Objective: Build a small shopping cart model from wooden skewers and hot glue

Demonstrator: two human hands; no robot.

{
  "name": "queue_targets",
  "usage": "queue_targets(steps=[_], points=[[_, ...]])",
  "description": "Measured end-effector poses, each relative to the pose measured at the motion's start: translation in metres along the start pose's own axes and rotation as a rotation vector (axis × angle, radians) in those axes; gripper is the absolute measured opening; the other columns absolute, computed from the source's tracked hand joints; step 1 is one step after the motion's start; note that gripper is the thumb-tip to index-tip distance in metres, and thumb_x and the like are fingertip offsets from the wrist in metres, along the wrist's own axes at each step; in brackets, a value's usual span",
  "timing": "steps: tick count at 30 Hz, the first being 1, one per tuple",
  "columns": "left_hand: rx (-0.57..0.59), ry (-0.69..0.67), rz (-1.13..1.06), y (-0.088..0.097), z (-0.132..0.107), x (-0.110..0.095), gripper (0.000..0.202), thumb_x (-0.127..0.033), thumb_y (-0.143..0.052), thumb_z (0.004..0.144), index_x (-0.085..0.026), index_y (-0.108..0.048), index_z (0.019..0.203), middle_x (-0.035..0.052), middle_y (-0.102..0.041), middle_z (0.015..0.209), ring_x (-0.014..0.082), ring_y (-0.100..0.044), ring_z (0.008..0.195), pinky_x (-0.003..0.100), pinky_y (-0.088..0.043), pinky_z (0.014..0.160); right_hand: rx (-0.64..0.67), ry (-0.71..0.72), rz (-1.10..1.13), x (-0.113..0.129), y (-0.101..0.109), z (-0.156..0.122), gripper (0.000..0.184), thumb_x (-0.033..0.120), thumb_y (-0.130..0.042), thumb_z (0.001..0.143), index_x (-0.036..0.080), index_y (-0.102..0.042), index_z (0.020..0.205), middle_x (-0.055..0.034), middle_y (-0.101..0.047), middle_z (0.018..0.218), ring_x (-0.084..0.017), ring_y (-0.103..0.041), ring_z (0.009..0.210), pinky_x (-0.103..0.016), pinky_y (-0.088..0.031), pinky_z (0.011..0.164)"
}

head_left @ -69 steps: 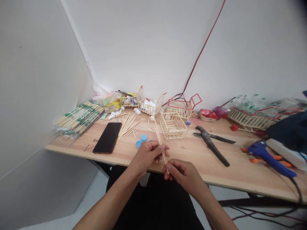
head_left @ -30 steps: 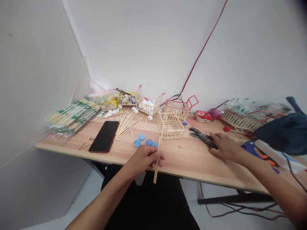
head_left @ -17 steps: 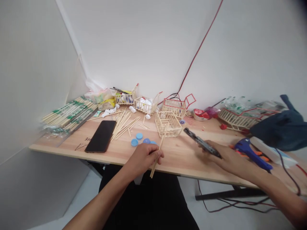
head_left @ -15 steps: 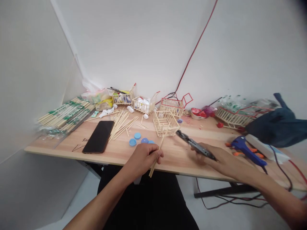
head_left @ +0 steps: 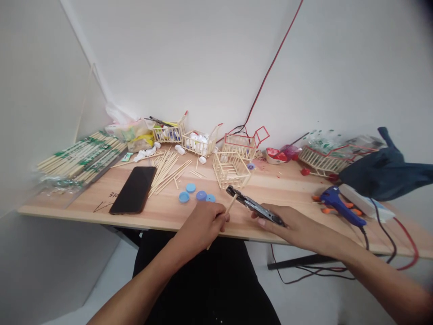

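My left hand [head_left: 208, 221] is closed around a thin bamboo stick [head_left: 232, 204], near the table's front edge. The stick's upper end meets the jaws of dark pliers [head_left: 255, 207]; I cannot tell whether they bite into it. My right hand [head_left: 282, 223] is wrapped round the handles of those pliers. Just beyond the hands stands an open basket frame [head_left: 232, 170] made of bamboo sticks. Several blue bottle caps [head_left: 201, 195] lie close to my left hand. Loose bamboo sticks [head_left: 165, 169] are heaped further left.
A phone [head_left: 133, 189] lies on the left, beside packaged sticks [head_left: 81, 158]. Small stick carts [head_left: 199, 142] line the back. On the right are a blue glue gun [head_left: 341, 205], a white power strip [head_left: 365, 205], cables and a dark cloth [head_left: 382, 174].
My right hand has brought the pliers left and down to the stick's upper end. My left hand still grips the stick. The camera view has shifted slightly.
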State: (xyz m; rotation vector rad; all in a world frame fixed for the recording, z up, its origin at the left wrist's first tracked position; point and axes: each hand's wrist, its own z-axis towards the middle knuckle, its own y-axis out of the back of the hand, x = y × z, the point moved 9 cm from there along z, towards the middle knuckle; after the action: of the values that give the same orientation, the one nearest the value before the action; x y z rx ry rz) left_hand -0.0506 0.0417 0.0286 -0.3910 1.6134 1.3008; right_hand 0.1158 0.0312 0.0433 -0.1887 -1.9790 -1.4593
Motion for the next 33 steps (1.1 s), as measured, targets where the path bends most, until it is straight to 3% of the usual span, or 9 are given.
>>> queue_targets(steps=[6, 14, 24, 33], points=[[-0.007, -0.001, 0.113, 0.000, 0.001, -0.003, 0.029, -0.020, -0.045, 0.087, -0.017, -0.054, 0.059, 0.0021, -0.061, 0.062, 0.0148, -0.055, 0.063, 0.027, -0.032, 0.062, 0.068, -0.047, 0.008, 0.002, -0.008, 0.001, 0.043, 0.056, -0.043, 0.092, 0.020, -0.063, 0.104, -0.0057, -0.070, 0.101, -0.025, -0.063, 0.094, -0.035, -0.047, 0.085], [-0.013, -0.011, 0.331, -0.004, 0.000, -0.006, 0.032, -0.021, -0.043, 0.090, -0.018, -0.043, 0.059, 0.0024, -0.055, 0.062, 0.0156, -0.051, 0.065, 0.029, -0.028, 0.062, 0.029, -0.040, -0.033, 0.002, -0.009, 0.000, 0.043, 0.055, -0.041, 0.093, 0.019, -0.063, 0.098, -0.0063, -0.070, 0.096, -0.024, -0.062, 0.087, -0.033, -0.046, 0.080], [0.021, -0.004, 0.598, -0.013, 0.000, -0.010, 0.032, -0.020, -0.035, 0.096, -0.016, -0.058, 0.073, 0.0091, -0.065, 0.075, 0.0215, -0.057, 0.073, 0.033, -0.031, 0.062, -0.039, -0.046, -0.191, -0.001, -0.004, 0.000, 0.042, 0.053, -0.041, 0.093, 0.019, -0.064, 0.092, -0.0050, -0.068, 0.083, -0.020, -0.058, 0.071, -0.029, -0.039, 0.066], [0.048, -0.027, 0.638, -0.024, 0.009, -0.010, 0.031, -0.018, -0.035, 0.095, -0.014, -0.063, 0.082, 0.0105, -0.068, 0.083, 0.0229, -0.060, 0.077, 0.034, -0.037, 0.067, -0.036, -0.114, -0.212, -0.019, -0.005, 0.001, 0.051, 0.062, -0.037, 0.092, 0.020, -0.065, 0.090, -0.0064, -0.070, 0.083, -0.023, -0.062, 0.074, -0.030, -0.040, 0.067]])
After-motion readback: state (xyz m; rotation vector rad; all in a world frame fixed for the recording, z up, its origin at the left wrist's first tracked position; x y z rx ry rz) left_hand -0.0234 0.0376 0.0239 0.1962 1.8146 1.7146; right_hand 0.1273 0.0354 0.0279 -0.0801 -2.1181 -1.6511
